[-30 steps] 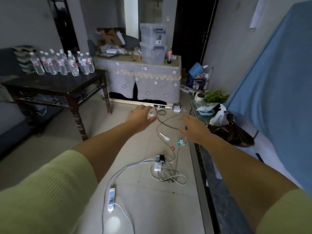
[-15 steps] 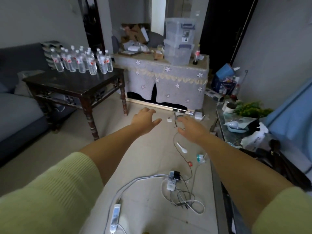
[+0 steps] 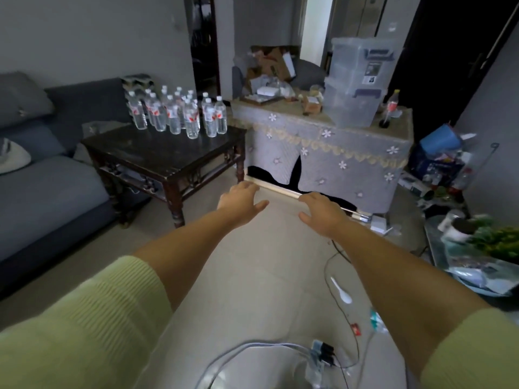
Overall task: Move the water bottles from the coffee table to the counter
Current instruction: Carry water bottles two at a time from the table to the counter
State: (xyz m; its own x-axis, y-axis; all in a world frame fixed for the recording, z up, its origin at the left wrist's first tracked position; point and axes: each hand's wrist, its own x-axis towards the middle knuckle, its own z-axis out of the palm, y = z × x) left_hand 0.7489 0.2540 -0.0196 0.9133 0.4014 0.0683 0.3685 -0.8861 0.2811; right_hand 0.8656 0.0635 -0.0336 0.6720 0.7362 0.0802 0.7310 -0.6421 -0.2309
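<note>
A: Report items obscured or cut off.

B: The sofa (image 3: 42, 175) is cropped at the left edge. The clutter at the right edge is blurred; a green plant (image 3: 497, 240) is recognisable there, the rest is not. Labels on the water bottles (image 3: 179, 113) show red marks only; no text is legible. The exact bottle count cannot be determined, as the rear ones are hidden behind the front row.

A: Location of the task items?

B: The water bottles stand upright in a cluster on the far part of the dark coffee table (image 3: 165, 155), next to the cloth-covered counter (image 3: 323, 147).

A: Containers?

B: Two translucent lidded storage bins (image 3: 356, 82) are stacked on the counter; contents cannot be made out. An open cardboard box (image 3: 271, 63) behind the counter holds indistinct items. One red-labelled bottle (image 3: 391, 108) stands beside the bins.

A: Hand status?

B: Left hand (image 3: 238, 200) and right hand (image 3: 323, 211) are extended palm-down over the floor, fingers relaxed and slightly spread, holding nothing. Cables (image 3: 337, 276) lie on the floor below.
</note>
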